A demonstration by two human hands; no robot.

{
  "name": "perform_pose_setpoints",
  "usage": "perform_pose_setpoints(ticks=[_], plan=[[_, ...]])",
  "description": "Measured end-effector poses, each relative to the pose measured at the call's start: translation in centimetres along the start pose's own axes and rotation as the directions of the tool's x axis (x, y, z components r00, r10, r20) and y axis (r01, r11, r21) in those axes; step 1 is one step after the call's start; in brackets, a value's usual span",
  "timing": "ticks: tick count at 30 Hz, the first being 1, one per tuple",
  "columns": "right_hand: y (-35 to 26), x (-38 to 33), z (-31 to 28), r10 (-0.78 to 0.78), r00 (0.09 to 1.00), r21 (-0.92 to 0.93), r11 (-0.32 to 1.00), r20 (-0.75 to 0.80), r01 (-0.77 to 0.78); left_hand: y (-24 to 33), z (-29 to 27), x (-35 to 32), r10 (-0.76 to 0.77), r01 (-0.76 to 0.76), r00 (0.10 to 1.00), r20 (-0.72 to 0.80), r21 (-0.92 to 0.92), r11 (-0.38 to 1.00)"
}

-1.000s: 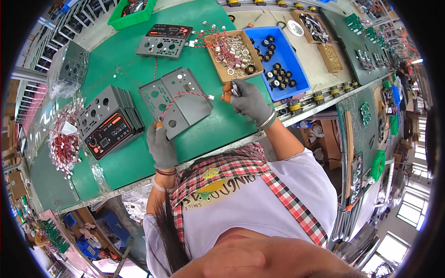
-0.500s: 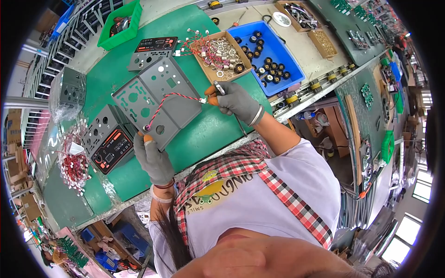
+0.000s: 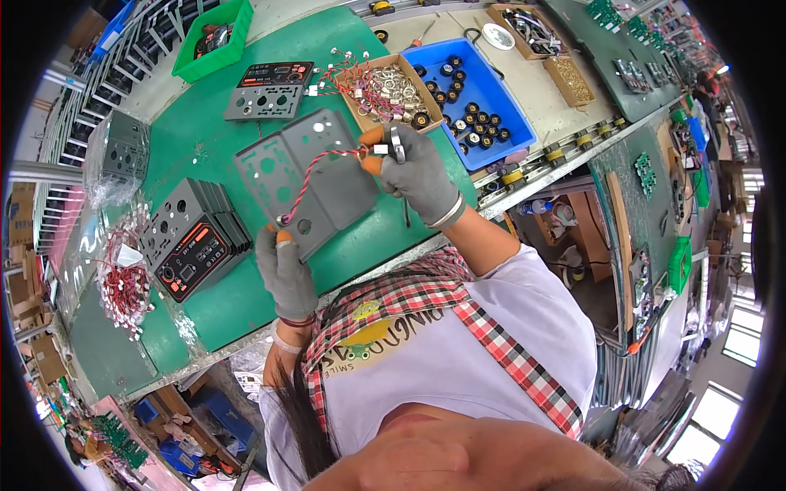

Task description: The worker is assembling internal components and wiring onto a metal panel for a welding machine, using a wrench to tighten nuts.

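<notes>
Both my hands wear grey gloves with orange fingertips. My left hand [image 3: 284,270] pinches the lower end of a red-and-white twisted wire [image 3: 315,176] at a hole in the grey metal panel [image 3: 315,184] lying on the green mat [image 3: 196,147]. Raised above the panel's right edge, my right hand [image 3: 417,176] grips the wire's white connector end together with a metal ring. The wire stretches taut between the two hands across the panel.
A cardboard box [image 3: 389,86] of wired metal parts and a blue tray [image 3: 475,102] of black knobs stand behind the right hand. A stack of grey panels with a red-and-black faceplate [image 3: 192,237] lies left; a pile of red wires [image 3: 123,282] further left. A green bin [image 3: 217,37] sits at the back.
My right hand has lifted the wire's connector end up and away from the panel, pulling the wire taut. My left hand has shifted onto the panel's lower edge, holding the other end.
</notes>
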State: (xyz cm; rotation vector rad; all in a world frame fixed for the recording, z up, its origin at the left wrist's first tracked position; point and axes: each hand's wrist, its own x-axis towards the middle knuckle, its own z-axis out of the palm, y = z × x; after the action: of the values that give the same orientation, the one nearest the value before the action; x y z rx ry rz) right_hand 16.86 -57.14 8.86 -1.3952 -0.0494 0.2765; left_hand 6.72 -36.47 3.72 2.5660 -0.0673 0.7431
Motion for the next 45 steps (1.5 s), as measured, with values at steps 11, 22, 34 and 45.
perform_pose_setpoints(ticks=[11, 22, 34, 45], plan=[[0.9, 1.6, 1.4, -0.317, 0.943, -0.474, 0.818, 0.101, 0.326, -0.9, 1.0, -1.4, 0.003, 0.015, 0.996, 0.095, -0.181, 0.983], [2.1, 1.6, 0.9, -0.24, 0.933, -0.663, 0.656, 0.269, 0.36, -3.1, 1.7, -3.0, -0.053, 0.07, 0.994, 0.096, -0.181, 0.981], [7.0, 3.3, -1.9, -0.49, 0.798, -0.893, 0.082, 0.352, 0.444, -5.3, -0.3, -3.1, -0.228, 0.24, 0.971, 0.078, -0.223, 0.945], [3.9, 2.5, 1.8, -0.227, 0.78, -0.811, -0.132, 0.584, 0.569, -4.1, 1.3, -3.4, -0.141, 0.145, 0.989, 0.031, -0.176, 0.974]])
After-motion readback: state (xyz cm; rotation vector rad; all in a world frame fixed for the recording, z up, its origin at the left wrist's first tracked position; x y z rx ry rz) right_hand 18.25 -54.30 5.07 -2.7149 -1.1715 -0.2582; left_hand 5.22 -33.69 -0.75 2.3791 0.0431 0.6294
